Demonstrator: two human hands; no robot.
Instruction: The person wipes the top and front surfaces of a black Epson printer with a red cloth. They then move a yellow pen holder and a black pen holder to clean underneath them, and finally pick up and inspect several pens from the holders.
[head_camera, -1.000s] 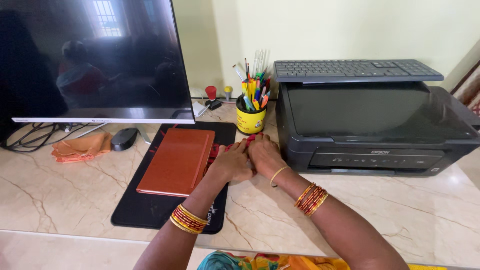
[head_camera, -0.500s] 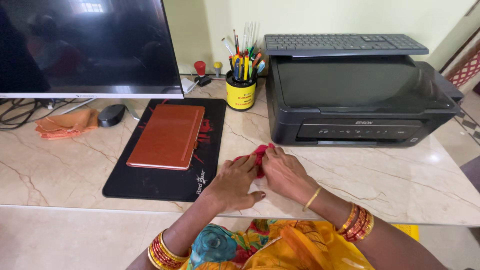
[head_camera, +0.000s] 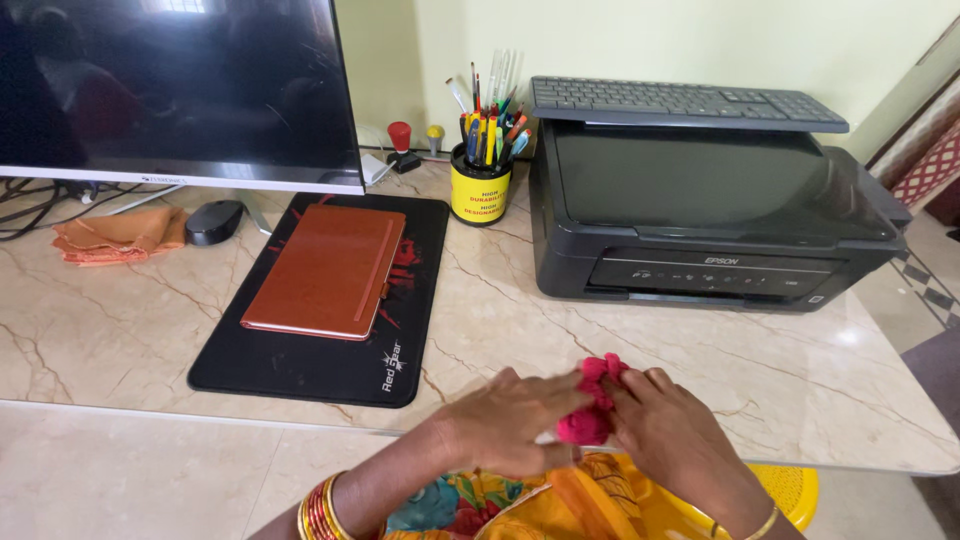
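Left hand (head_camera: 510, 420): fingers curled, closed against a bunched red cloth (head_camera: 592, 405). Right hand (head_camera: 672, 428): fingers bent, gripping the same cloth from the other side; fingertips partly hidden in its folds. Cloth: soft, crumpled, held at the near edge of the marble desk (head_camera: 130, 330), in front of the black printer (head_camera: 710, 220). Desk: glossy, beige, veined. Left of the printer: yellow pen cup (head_camera: 480, 190), black mat (head_camera: 330, 350) bearing a smooth brown notebook (head_camera: 325, 272). Dark keyboard (head_camera: 680, 100) lies atop the printer. Monitor (head_camera: 170, 90) cut off at frame edge.
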